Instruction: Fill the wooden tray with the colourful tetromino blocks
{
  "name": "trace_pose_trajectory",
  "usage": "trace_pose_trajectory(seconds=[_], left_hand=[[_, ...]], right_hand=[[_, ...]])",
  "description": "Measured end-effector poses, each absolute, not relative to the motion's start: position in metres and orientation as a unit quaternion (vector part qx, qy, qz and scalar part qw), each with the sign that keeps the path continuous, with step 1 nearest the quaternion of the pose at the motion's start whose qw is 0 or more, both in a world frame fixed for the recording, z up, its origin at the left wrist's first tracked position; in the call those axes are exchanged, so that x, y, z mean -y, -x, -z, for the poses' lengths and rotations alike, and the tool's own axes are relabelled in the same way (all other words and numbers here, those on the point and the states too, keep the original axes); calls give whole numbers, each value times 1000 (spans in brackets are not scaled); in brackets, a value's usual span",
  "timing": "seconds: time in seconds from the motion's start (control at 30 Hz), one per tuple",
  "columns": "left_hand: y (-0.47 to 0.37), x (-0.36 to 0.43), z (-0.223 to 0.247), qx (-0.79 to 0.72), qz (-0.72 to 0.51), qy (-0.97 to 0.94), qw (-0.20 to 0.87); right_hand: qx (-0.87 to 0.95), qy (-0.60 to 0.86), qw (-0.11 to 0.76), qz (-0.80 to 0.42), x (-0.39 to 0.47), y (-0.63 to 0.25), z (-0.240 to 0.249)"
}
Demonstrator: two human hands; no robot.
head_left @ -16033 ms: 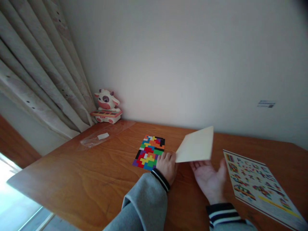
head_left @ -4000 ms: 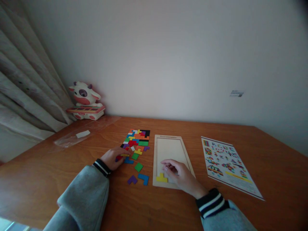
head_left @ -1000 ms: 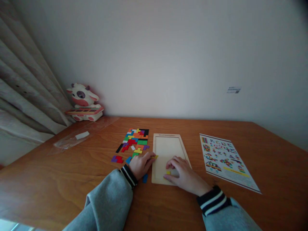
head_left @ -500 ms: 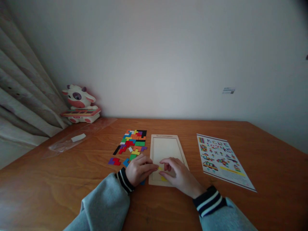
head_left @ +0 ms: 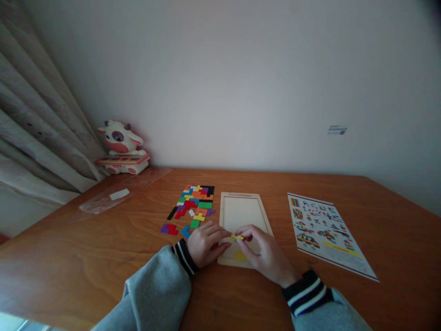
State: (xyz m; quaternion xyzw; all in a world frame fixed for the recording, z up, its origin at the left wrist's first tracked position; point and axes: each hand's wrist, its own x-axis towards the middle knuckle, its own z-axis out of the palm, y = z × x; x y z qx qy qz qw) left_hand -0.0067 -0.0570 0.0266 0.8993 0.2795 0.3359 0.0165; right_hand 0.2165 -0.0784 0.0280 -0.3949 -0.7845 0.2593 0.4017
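Note:
Above the lower part of a pale wooden puzzle tray (head_left: 223,209), my right hand (head_left: 263,253) pinches a small yellow puzzle piece (head_left: 237,237) between thumb and fingers. My left hand (head_left: 206,243) is at the tray's left edge. Its index fingertip reaches the near end of that piece, while its thumb stays apart below. Another yellow piece (head_left: 241,255) lies flat inside the tray near the bottom, partly hidden by my right hand. To the left are many coloured puzzle pieces (head_left: 205,205), lying flat, with a blue piece (head_left: 186,231) close to my left hand.
A printed pattern sheet (head_left: 324,230) lies to the right of the tray. Clear plastic wrap (head_left: 93,207) with a white slip (head_left: 119,194) on it lies at the left. A cow-shaped toy keyboard (head_left: 123,149) stands at the back left by the curtain (head_left: 41,115).
The yellow piece now shows in my right fingertips, which have closed together on it. My left thumb has come apart from the index finger. The whole view has shifted slightly.

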Motion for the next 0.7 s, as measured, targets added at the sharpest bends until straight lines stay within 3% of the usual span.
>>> trace_pose_trajectory(seconds=[0.37, 0.7], left_hand=[[8, 56, -24, -328, -340, -880, 48], [8, 55, -22, -285, -311, -904, 71]], right_hand=[[768, 444, 397, -235, 76, -218, -21], [772, 443, 398, -222, 74, -218, -20]])
